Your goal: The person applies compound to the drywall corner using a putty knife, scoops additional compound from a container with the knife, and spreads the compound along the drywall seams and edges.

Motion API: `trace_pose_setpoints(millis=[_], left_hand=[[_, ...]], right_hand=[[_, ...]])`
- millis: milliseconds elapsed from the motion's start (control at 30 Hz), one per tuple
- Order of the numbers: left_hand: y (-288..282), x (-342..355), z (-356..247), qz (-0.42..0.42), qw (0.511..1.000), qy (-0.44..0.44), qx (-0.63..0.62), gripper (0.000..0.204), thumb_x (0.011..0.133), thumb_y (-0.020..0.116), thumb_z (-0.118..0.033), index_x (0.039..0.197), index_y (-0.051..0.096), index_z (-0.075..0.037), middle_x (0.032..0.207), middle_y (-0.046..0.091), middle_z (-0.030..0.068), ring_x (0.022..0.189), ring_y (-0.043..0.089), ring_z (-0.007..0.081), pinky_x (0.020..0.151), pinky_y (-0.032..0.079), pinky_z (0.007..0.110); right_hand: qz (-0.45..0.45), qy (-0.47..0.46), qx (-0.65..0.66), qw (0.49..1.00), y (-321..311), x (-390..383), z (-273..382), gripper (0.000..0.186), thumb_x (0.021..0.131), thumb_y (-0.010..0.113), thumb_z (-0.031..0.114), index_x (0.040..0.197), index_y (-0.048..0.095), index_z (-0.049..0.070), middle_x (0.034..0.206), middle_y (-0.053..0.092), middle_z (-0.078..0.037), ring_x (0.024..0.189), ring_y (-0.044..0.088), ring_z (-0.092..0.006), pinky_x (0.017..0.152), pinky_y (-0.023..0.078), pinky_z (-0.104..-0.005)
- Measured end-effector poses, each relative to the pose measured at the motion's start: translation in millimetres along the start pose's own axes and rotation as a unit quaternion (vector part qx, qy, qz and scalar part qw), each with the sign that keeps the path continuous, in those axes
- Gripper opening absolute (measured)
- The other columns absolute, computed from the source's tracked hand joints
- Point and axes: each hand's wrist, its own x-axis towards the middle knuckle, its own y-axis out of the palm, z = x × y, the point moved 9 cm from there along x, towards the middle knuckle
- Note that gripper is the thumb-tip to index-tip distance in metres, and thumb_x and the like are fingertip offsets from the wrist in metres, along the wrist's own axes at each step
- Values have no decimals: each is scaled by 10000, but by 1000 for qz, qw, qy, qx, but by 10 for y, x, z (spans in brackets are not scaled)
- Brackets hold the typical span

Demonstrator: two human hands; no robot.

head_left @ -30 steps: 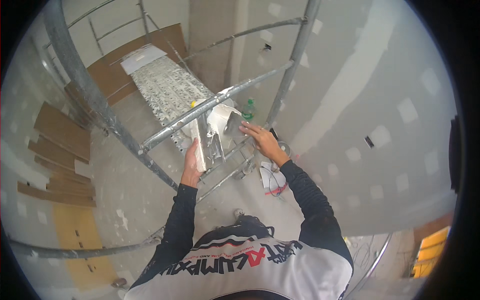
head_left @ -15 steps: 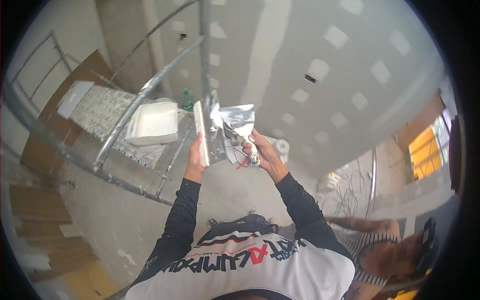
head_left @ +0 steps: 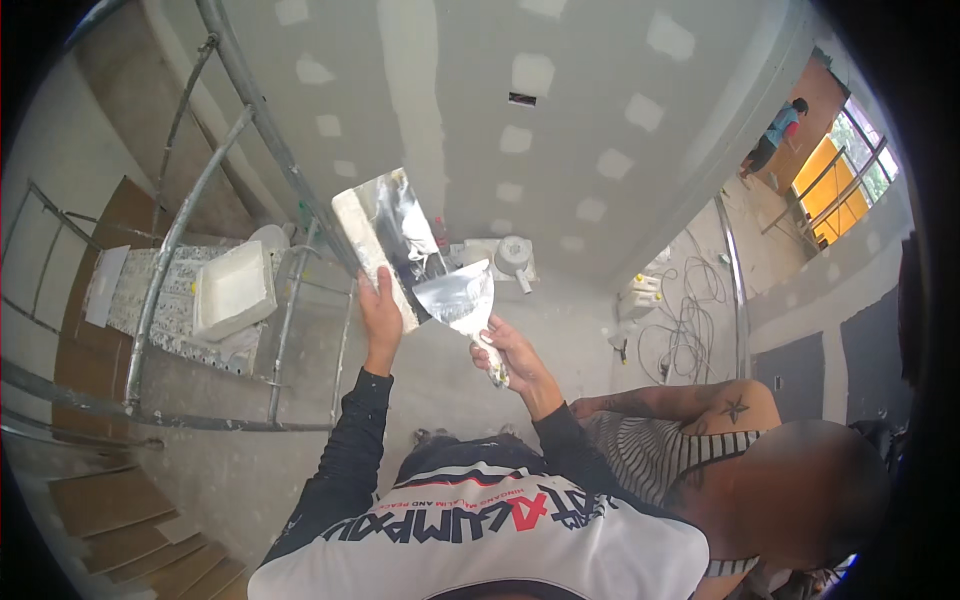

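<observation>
My left hand (head_left: 381, 318) is closed round the pale back edge of a wide steel taping knife (head_left: 398, 222), whose shiny blade carries white joint compound. In my right hand (head_left: 517, 357) is a smaller putty knife (head_left: 461, 300), gripped by its compound-smeared handle. Its broad blade overlaps the lower end of the wide knife; I cannot tell if they touch. Both tools are held up in front of my chest, above the floor. Beyond them stands a grey plasterboard wall (head_left: 470, 130) with white filler patches and a small dark cut-out (head_left: 522, 99).
Left stands metal scaffolding (head_left: 160, 270) with a white tub (head_left: 236, 290) on its perforated platform (head_left: 150, 285). A co-worker in a striped top (head_left: 640, 450) is close at my right. Loose cables (head_left: 690, 310) lie on the floor; another person (head_left: 778, 135) is far right.
My view has turned rightward, so the scaffolding appears farther left. The wide knife has tilted, showing more of its blade. The co-worker at right appears closer. Both tools are still held.
</observation>
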Motion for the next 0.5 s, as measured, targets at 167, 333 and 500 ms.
trace_pose_setpoints(millis=[167,333,500], left_hand=[[291,-168,-147,72,993,4,95,410,1087,514,-250,1332,511,78,1236,631,174,1135,579,246,1023,422,355],[304,-264,-17,115,988,35,98,421,1081,518,-227,1386,481,62,1250,623,169,1150,576,235,1016,427,354],[451,-111,643,193,966,-155,-75,458,1087,514,-261,1421,472,50,1273,609,115,1144,575,180,999,442,326]], right_hand=[[36,-35,-13,999,107,184,321,461,1005,538,38,1444,402,62,1118,577,-54,735,524,-130,584,456,-257],[41,-110,-37,992,329,423,714,504,999,536,20,1474,374,68,1200,587,-77,731,513,-127,576,450,-252],[-67,-297,-258,917,594,250,1297,447,1005,507,-6,1446,455,44,1172,618,-99,765,544,-124,646,485,-254]])
